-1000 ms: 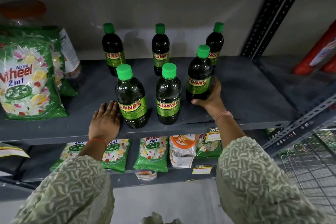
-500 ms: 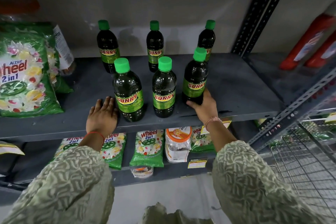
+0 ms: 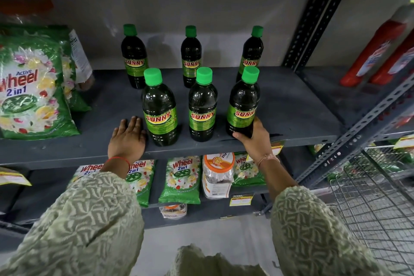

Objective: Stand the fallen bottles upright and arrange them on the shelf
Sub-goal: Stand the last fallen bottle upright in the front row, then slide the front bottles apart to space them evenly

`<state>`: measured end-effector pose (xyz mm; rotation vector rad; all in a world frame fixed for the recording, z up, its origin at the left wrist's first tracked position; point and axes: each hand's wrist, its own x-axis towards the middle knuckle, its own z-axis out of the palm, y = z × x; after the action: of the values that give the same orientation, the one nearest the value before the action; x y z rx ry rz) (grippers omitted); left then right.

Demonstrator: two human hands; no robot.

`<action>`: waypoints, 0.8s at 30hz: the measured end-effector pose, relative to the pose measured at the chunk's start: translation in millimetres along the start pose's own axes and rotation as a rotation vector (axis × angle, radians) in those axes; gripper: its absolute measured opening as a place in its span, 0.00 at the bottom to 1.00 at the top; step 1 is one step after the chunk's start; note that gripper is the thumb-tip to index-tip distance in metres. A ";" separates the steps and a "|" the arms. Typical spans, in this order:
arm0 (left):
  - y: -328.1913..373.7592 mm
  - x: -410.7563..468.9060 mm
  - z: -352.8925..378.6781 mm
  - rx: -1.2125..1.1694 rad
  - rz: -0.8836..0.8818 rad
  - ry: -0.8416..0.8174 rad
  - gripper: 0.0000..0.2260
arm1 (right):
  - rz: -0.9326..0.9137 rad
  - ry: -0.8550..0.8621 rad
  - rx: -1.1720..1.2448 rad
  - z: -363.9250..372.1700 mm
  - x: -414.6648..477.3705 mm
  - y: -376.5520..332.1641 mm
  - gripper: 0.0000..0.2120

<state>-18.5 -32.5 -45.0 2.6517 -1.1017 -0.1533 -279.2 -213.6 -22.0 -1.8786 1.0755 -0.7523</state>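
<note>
Across the grey metal shelf (image 3: 291, 105): six dark Sunny bottles with green caps, all upright, in two rows of three. At far left on the same shelf, a large green Wheel detergent bag (image 3: 31, 92), leaning. On the lower shelf, smaller Wheel packets (image 3: 181, 177) and an orange-lidded jar (image 3: 218, 175). At far right, red bottles (image 3: 376, 51) on the neighbouring rack and a wire basket (image 3: 376, 204) below. Back row: left bottle (image 3: 133, 56), middle bottle (image 3: 190, 56), right bottle (image 3: 252, 54). Front row: near-left bottle (image 3: 160, 110), near-middle bottle (image 3: 202, 105), near-right bottle (image 3: 243, 105). Right hand (image 3: 257, 139) wrapped around the base of the near-right bottle, fingers closed on it. Left hand (image 3: 127, 139) flat on the shelf edge, fingers spread and holding nothing, just beside the near-left bottle.
</note>
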 end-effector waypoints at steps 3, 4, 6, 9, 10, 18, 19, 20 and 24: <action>-0.8 0.1 2.4 0.007 0.001 0.015 0.23 | -0.008 -0.011 0.000 -0.3 -1.4 0.0 0.28; -0.8 0.5 2.6 0.006 0.002 0.021 0.23 | -0.007 -0.015 0.005 -0.4 -1.6 0.4 0.28; 0.7 -0.1 1.5 -0.071 -0.007 0.058 0.22 | -0.015 -0.023 0.014 -1.0 -1.9 1.2 0.28; 5.3 -20.0 -1.4 -0.440 -0.186 0.333 0.19 | -0.041 -0.034 0.022 -2.7 -3.2 2.2 0.32; 9.9 -33.2 -0.1 -0.538 -0.208 0.484 0.19 | -0.045 -0.036 0.043 -3.2 -4.0 2.5 0.36; 130.1 -94.5 26.9 -0.770 0.060 0.238 0.32 | -0.028 0.035 0.054 0.6 -0.9 1.7 0.42; 140.6 -87.0 27.4 -0.801 0.033 0.230 0.34 | -0.038 0.048 0.018 1.1 -0.4 2.7 0.40; 147.5 -78.8 27.9 -0.824 0.003 0.223 0.36 | -0.047 0.056 -0.012 1.9 -0.1 3.0 0.38; 154.4 -50.6 26.8 -0.911 -0.109 0.256 0.32 | -0.065 0.053 -0.070 -1.1 3.3 7.1 0.35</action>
<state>-164.5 -106.5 -27.3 1.8378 -0.5886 -0.2543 -281.4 -219.1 -27.3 -1.9714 1.0905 -0.8149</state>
